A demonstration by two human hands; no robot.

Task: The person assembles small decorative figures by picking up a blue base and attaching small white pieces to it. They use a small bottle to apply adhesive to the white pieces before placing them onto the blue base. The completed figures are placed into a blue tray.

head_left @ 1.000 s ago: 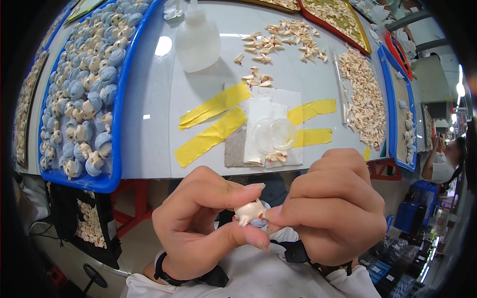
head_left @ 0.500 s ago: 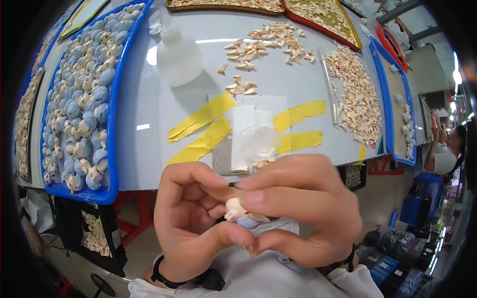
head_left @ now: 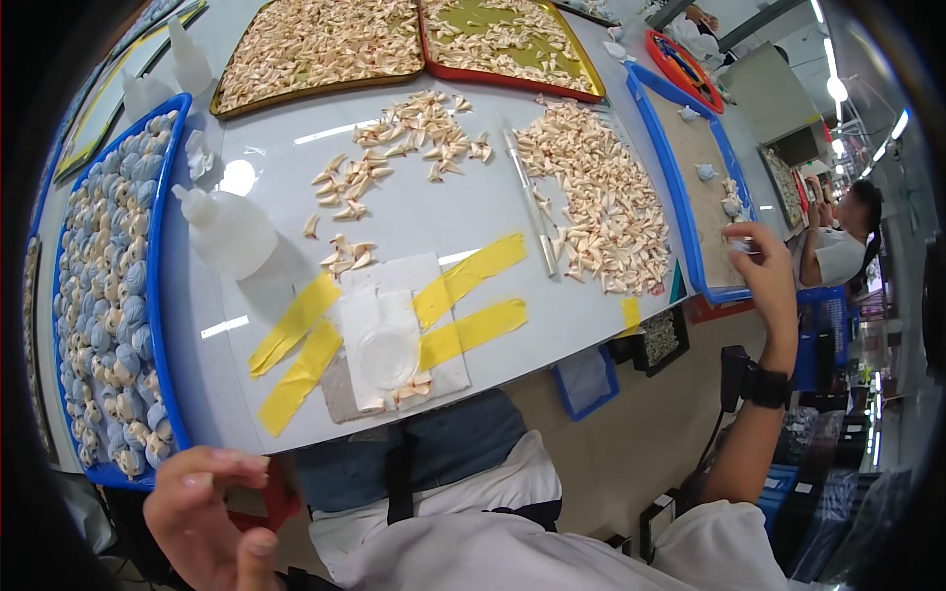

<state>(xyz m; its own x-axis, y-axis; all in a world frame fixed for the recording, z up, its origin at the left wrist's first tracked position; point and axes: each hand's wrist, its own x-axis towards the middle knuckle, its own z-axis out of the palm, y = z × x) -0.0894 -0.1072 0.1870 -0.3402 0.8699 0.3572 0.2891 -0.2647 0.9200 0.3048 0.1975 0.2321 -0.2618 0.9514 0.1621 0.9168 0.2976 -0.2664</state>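
Beyond the right end of the white table (head_left: 483,212), notice a bright workroom with blue crates (head_left: 818,320) and a co-worker (head_left: 838,241). On the table itself, expect a smooth, hard top, glossy enough to throw back the lamps. At its left end, find a long blue tray (head_left: 161,315) packed with blue-and-cream figures; at its right end, a sand-coloured tray bed (head_left: 705,212) rimmed in blue, sparsely laid. Left of the table's middle, find a squeeze bottle (head_left: 232,236). Just in front of the table's left corner, see the left hand (head_left: 212,512), loosely curled, thumb apart, holding nothing. At the table's right end, above the sparse tray, see the right hand (head_left: 764,258), fingers drawn in around a pale blue figure (head_left: 741,246), mostly hidden. Probably light and stiff, perhaps slippery if smooth all over, with thin projecting parts likely fragile; best taken by the rounded body, in a gentle thumb-and-finger pinch, without squeezing any points.
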